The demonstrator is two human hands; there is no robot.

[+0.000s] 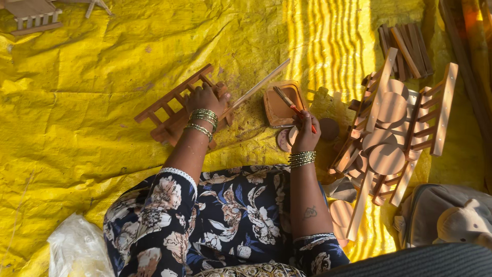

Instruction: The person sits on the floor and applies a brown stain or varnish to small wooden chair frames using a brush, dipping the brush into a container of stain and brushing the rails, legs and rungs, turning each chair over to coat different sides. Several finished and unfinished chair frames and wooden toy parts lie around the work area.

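Note:
My left hand (206, 100) presses down on a small wooden ladder-like frame (169, 105) lying on the yellow tarp, and it also holds a long thin wooden stick (259, 86) that angles up to the right. My right hand (306, 134) grips a red-handled brush (293, 106) whose tip reaches into a square container of brown paste (281, 105). A round wooden disc (285, 139) lies on the tarp just left of my right hand.
A pile of wooden frames and round discs (389, 128) lies at the right, with a bundle of wooden slats (406, 48) behind it. A white plastic bag (77, 249) sits lower left. A grey bag (441, 218) rests lower right. Another wooden frame (33, 15) is top left.

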